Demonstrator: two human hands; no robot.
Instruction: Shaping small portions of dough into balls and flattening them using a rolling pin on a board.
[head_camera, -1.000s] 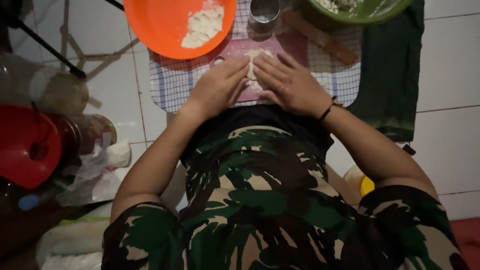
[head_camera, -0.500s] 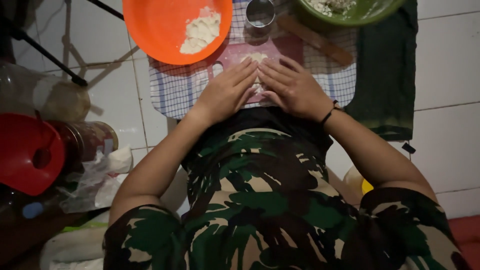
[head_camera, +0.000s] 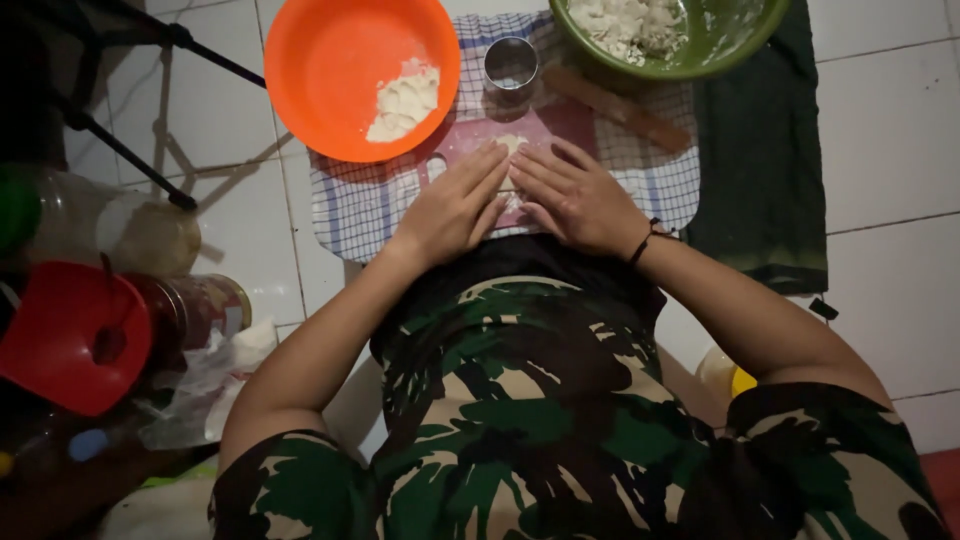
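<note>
Now the left hand (head_camera: 455, 205) and right hand (head_camera: 575, 195) lie flat, fingers open, holding nothing but pressing a bit of white dough (head_camera: 512, 145) on the pink board (head_camera: 560, 125) near the top middle.

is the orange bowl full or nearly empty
Nearly empty: the orange bowl holds only a small heap of flour at one side.

Two bowls, one orange (head_camera: 340, 70) and one green (head_camera: 740, 40); one metal cup (head_camera: 511, 64); one wooden rolling pin (head_camera: 618, 108); two hands.
</note>
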